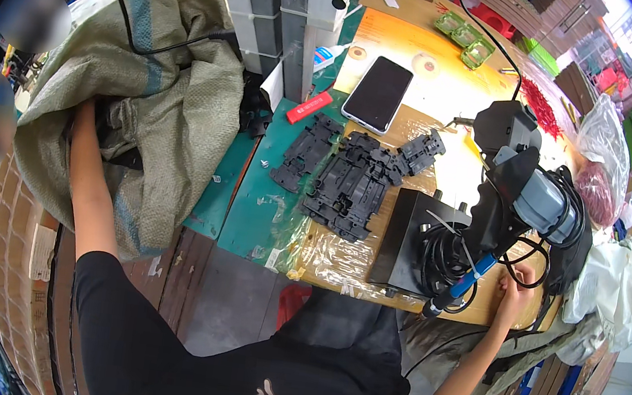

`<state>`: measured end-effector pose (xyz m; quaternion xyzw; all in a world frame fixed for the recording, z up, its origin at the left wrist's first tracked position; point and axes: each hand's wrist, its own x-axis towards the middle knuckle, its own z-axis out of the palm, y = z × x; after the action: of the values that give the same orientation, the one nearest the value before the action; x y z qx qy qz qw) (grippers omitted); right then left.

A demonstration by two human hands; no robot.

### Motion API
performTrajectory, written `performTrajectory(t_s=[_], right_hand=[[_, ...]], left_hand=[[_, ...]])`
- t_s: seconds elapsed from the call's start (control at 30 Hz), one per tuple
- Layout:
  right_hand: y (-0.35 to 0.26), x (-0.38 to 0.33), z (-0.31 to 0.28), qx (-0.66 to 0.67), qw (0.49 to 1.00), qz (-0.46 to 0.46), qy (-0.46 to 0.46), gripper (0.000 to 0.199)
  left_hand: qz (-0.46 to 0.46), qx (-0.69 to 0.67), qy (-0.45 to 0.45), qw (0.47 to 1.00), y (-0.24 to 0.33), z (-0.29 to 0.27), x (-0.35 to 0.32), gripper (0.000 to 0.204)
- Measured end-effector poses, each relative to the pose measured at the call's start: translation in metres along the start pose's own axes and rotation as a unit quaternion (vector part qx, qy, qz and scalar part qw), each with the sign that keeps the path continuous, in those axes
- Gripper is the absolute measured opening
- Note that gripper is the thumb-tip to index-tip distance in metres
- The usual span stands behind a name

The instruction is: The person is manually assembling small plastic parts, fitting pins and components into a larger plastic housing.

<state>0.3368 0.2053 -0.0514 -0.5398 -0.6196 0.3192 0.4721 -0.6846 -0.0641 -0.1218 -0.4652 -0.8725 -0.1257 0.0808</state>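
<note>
My left forearm (91, 178) reaches into the mouth of a woven olive sack (181, 141) with a blue stripe, and the sack hides the hand. Dark pieces show inside, by the wrist. My right hand (516, 287) rests at the table's right front, its fingers curled in beside black cables; what they hold, if anything, is unclear. Close by lies a soldering iron (472, 274) with a blue grip, next to a black box (404, 240) with knobs. Black moulded plastic parts lie mid-table: a large frame (349, 186), a narrower piece (307, 153) and a small one (421, 152).
Behind the parts are a phone (378, 93), a red small block (310, 107) and green plastic trays (465, 40). A grey post (292, 37) rises beside the sack. A black stand-like device (509, 134) with cables occupies the right. Plastic bags (607, 138) hang beyond it.
</note>
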Motion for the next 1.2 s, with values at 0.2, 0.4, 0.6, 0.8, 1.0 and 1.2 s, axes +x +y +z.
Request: performTrajectory(t_s=[0.2,0.4,0.6,0.8,1.0,1.2], right_hand=[[-0.007,-0.004,0.002,-0.012,1.000,-0.010,0.008,0.008],[-0.008,-0.003,0.008,-0.020,1.000,-0.017,0.001,0.007],[-0.009,-0.001,0.001,0.010,1.000,-0.002,0.010,0.007],[-0.011,0.000,0.007,0.018,0.999,-0.029,0.007,0.007],[-0.013,-0.003,0.006,0.055,0.998,0.002,0.003,0.006],[-0.009,-0.001,0.003,0.067,0.997,-0.022,-0.002,0.008]], left_hand=[[-0.004,-0.081,0.009,0.997,0.069,-0.003,-0.001,0.050],[-0.031,-0.130,0.022,0.991,0.120,-0.047,-0.040,0.050],[-0.100,-0.153,0.049,0.982,0.157,-0.109,-0.078,0.050],[-0.151,-0.210,0.090,0.962,0.247,-0.112,-0.089,0.049],[-0.193,-0.264,0.136,0.935,0.235,-0.150,-0.108,0.049],[-0.219,-0.331,0.171,0.902,0.227,-0.175,-0.145,0.048]])
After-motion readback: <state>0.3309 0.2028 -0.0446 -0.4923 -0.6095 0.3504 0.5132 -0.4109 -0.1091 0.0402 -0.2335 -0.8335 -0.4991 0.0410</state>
